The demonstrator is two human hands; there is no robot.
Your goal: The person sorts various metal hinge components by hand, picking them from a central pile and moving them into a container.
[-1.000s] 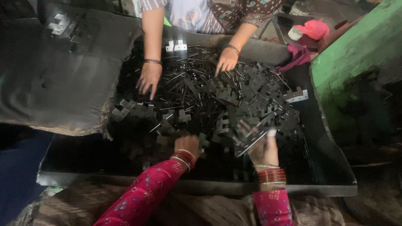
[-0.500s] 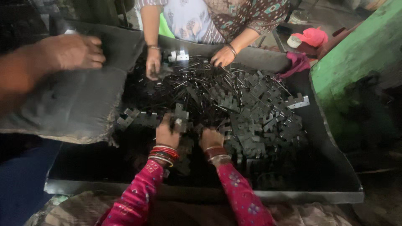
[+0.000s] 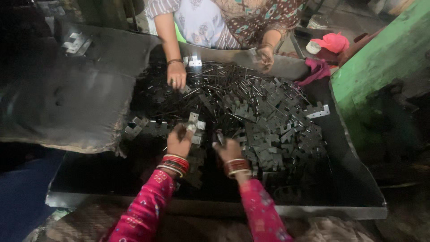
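Note:
A wide dark metal tray [image 3: 358, 179] holds a heap of small dark stamped metal brackets [image 3: 273, 130] and thin metal pins [image 3: 224, 83]. My left hand [image 3: 179, 141], in a pink patterned sleeve with red bangles, is closed on a shiny metal bracket [image 3: 194, 123] at the middle of the heap. My right hand [image 3: 228, 150] rests on the pieces beside it, fingers curled; whether it holds one I cannot tell. Across the tray, another person's hand [image 3: 177, 74] lies on the pins and their second hand [image 3: 265, 56] is at the tray's far rim.
A large dark sheet [image 3: 67, 98] overhangs the tray's left side, with a few bright brackets [image 3: 76, 42] on it. A green wall [image 3: 380, 58] stands to the right. A pink cloth [image 3: 318, 71] and a pink cap [image 3: 333, 42] lie beyond the tray's far right corner.
My hands came together from the tray's front toward the middle of the heap, and the left picked up a bracket. An arm over the left sheet half a second ago has gone.

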